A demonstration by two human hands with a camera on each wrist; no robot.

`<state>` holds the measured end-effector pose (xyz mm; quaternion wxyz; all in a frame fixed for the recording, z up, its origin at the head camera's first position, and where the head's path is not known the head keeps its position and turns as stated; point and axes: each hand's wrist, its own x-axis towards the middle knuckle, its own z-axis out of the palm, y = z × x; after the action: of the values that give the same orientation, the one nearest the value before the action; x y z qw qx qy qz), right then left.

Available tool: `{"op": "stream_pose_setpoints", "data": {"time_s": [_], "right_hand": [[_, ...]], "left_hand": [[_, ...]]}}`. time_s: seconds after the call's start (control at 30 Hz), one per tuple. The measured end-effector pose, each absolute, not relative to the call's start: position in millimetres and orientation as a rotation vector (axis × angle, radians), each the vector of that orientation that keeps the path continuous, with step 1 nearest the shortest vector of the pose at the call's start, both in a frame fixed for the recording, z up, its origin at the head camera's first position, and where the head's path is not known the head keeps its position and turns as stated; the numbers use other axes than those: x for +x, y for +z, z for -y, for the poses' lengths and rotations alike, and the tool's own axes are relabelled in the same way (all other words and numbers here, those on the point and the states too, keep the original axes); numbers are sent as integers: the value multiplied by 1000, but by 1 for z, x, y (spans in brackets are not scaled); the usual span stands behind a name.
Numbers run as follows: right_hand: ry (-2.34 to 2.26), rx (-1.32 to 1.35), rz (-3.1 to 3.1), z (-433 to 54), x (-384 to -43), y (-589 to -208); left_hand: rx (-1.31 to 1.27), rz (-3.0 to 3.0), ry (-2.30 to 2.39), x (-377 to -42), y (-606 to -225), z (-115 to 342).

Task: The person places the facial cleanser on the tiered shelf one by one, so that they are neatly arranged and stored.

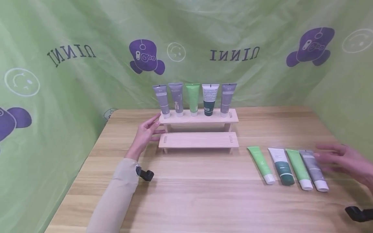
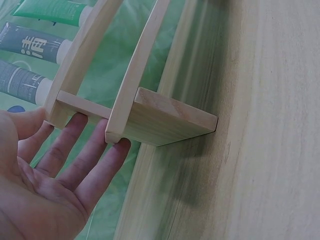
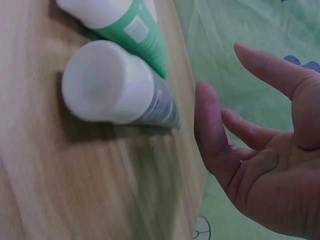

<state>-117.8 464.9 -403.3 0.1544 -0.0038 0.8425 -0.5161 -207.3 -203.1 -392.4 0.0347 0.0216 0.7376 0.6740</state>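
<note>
Beige sleeve (image 1: 113, 200) nearest, left hand (image 1: 144, 132) with extended fingers touching a two-tier pale wooden stand (image 1: 198, 140), right hand (image 1: 349, 163) spread loose beside a gray, white-capped tube (image 1: 313, 168) lying on the tabletop (image 1: 204, 194), room between sleeve and tube, green curtain (image 1: 189, 19) along the far edge

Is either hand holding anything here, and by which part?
Nothing clearly gripped: the left hand touches the wooden stand at its left end; the right hand, near a gray tube, holds nothing.
</note>
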Motion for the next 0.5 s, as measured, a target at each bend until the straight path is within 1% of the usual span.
{"op": "stream_pose_setpoints", "data": {"time_s": [0.2,0.4,0.5], "right_hand": [[-1468,56,-2347,-473,-114,-411],[-1251,59,-2423,-469,-110,-410],[-1215,56,-2422,-466,-108,-409]], "left_hand": [[63,-2262,2079,-209,-392,202],[68,-2263,2082,-209,-392,202],[79,-2262,2084,-209,-393,203]]}}
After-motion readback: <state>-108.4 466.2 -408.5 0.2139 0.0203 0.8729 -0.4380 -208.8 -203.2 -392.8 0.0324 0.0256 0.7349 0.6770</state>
